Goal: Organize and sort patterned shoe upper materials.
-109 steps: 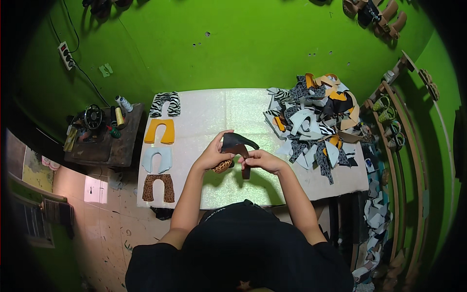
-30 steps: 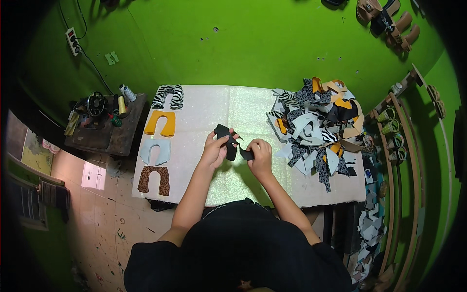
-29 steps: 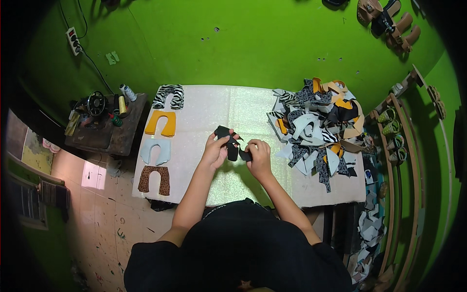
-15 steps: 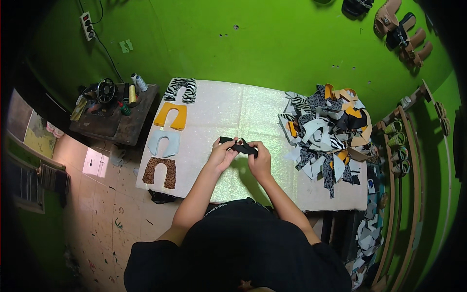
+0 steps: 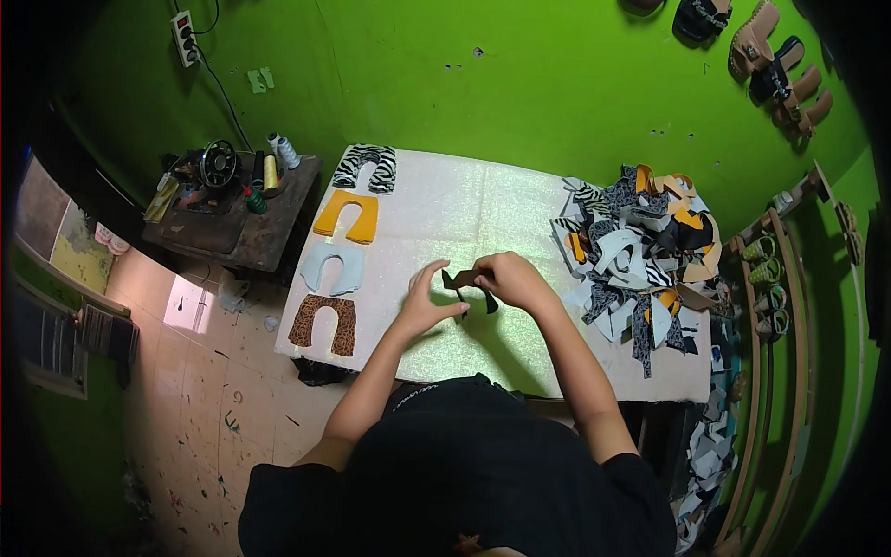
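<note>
A black U-shaped piece of sheet material [image 5: 464, 278], probably cut fabric or leather, is held up over the pale glittery sheet on the table. My right hand [image 5: 515, 280] pinches its upper right part between thumb and fingers. My left hand [image 5: 429, 302] is at its left side, thumb and fingers spread wide apart; whether the fingertips touch the piece I cannot tell. Down the table's left side lie U-shaped pieces in a column: zebra-striped [image 5: 365, 169], yellow [image 5: 347, 219], pale blue [image 5: 332, 269] and leopard-print [image 5: 322, 326].
A heap of mixed offcuts [image 5: 640, 251] covers the table's right side. Left of the table stands a dark wooden stand [image 5: 223, 237] with a sewing machine [image 5: 218, 165] and thread spools [image 5: 270, 174]. Sandals hang on the green wall; a wooden rack [image 5: 789, 371] with footwear is at right.
Both hands held the black piece before, bunched between them. Now my left fingers are spread apart, and the piece is opened into its U shape in my right hand. The view has shifted slightly.
</note>
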A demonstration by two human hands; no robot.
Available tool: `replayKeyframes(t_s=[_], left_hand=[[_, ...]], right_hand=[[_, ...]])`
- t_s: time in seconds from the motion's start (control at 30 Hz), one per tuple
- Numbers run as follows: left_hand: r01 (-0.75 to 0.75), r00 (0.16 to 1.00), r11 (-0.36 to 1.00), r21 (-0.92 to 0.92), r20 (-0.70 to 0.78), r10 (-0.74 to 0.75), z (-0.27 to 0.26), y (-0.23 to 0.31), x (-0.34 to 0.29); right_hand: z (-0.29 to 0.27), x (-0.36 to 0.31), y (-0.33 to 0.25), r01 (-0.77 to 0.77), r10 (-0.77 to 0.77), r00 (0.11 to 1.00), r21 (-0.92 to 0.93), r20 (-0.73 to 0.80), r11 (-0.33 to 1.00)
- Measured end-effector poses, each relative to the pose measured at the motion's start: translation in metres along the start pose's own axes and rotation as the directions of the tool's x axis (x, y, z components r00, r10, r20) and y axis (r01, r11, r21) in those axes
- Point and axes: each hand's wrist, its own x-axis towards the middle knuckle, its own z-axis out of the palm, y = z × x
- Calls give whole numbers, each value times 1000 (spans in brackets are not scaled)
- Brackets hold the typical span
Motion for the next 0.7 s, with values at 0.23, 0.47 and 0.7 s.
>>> replayKeyframes(t_s=[0.23,0.47,0.7], left_hand=[[-67,931,969,238,364,-25,-40,42,26],[95,878,995,-41,474,-64,-45,44,28],[153,858,955,-255,514,-1,-43,30,29]], right_hand=[[-7,5,-13,37,-44,998,132,52,991],[-7,5,-9,-80,23,989,399,145,913],[2,-1,1,-47,29,999,557,41,829]])
